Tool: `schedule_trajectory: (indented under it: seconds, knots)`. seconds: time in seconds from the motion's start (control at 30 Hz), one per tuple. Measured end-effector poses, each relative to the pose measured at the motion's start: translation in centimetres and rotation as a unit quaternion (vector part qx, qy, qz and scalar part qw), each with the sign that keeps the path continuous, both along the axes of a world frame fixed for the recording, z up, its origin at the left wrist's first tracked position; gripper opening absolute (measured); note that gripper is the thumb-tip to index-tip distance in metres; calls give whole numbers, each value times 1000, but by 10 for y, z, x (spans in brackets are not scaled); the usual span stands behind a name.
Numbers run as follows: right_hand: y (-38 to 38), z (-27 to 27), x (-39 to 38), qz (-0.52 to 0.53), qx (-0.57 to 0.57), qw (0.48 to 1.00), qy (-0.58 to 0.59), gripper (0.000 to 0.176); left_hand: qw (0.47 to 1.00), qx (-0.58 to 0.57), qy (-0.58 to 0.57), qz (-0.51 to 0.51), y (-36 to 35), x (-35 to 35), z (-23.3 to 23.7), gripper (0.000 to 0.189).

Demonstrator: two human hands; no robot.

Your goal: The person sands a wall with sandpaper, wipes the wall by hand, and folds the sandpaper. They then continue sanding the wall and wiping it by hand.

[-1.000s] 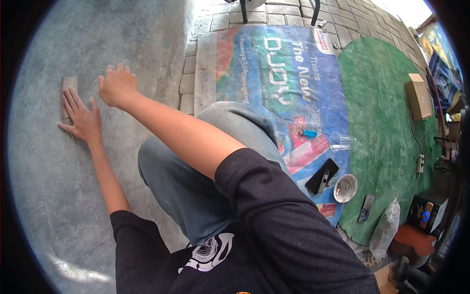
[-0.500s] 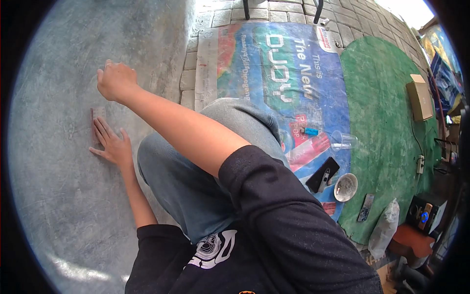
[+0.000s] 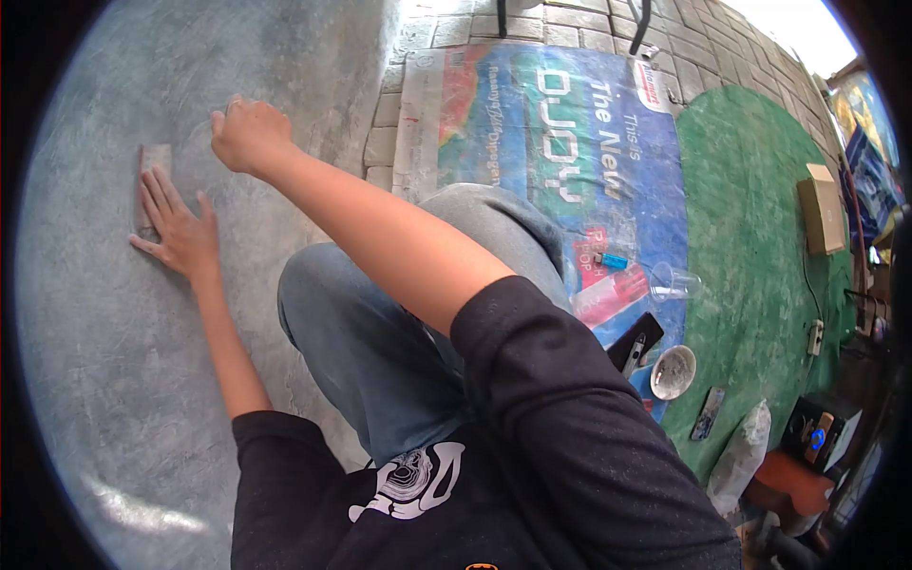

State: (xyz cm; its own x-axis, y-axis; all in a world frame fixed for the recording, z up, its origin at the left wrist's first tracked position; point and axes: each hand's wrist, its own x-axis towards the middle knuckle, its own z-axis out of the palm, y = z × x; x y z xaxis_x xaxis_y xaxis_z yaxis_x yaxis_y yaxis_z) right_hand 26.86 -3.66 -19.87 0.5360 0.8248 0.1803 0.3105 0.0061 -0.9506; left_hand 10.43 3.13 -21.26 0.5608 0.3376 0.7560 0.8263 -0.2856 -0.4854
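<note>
Grey slab [image 3: 85, 313] is bordered by printed banner [image 3: 532, 133], green mat [image 3: 750, 218] beyond. Flat block [image 3: 156, 155] on the slab is partly covered by left hand [image 3: 185, 236], fingers spread. Right hand [image 3: 255, 138] is seen near it, fingers mostly hidden; closed or not can't be told. Bowl [image 3: 673, 372] and clear cup [image 3: 674, 282] are separated from the block by denim legs [image 3: 351, 351].

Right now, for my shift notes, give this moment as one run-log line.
left hand: fingers extended over flat brown rectangular block | right hand: curled, apart from block, underside hidden | block: on smooth grey surface
</note>
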Motion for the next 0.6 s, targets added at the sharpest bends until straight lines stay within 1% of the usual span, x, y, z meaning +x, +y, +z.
schedule_trajectory:
  seconds: [0.07, 0.1, 0.17, 0.27, 0.3, 0.37, 0.4, 0.43, 0.47, 0.6]
  knots:
    - [-3, 2, 0, 3, -14, 1000, 7, 37, 999, -47, -20, -5, -15, -12, -22, 73]
    - [-3, 3, -1, 7, -12, 1000, 6, 37, 999, -46, -21, 0, -22, -18, -30, 73]
    - [-4, 3, -1, 16, -21, 1000, 5, 37, 996, -89, -18, 23, -32, -26, -42, 74]
    - [0, 0, -3, 16, -22, 1000, -9, 38, 997, -68, -2, 21, -23, -27, -30, 74]
    - [0, -1, -3, 16, -24, 1000, -8, 38, 997, -69, -2, 21, -20, -24, -20, 74]
    - [1, -1, -3, 22, -28, 999, -8, 38, 1000, -17, -12, -9, -10, -13, 8, 72]
    - [1, -2, -4, 22, -29, 999, -7, 38, 1000, -18, -10, -10, -3, -8, 18, 72]
    - [0, -2, -3, 25, -35, 999, -7, 38, 1000, 7, -13, -6, 4, -4, 28, 72]
    - [0, -2, -3, 28, -40, 999, -7, 38, 999, 32, -15, -3, 8, -3, 32, 71]
    - [4, -4, -4, 22, -38, 999, -17, 39, 999, 34, -11, -27, 5, -4, 30, 70]
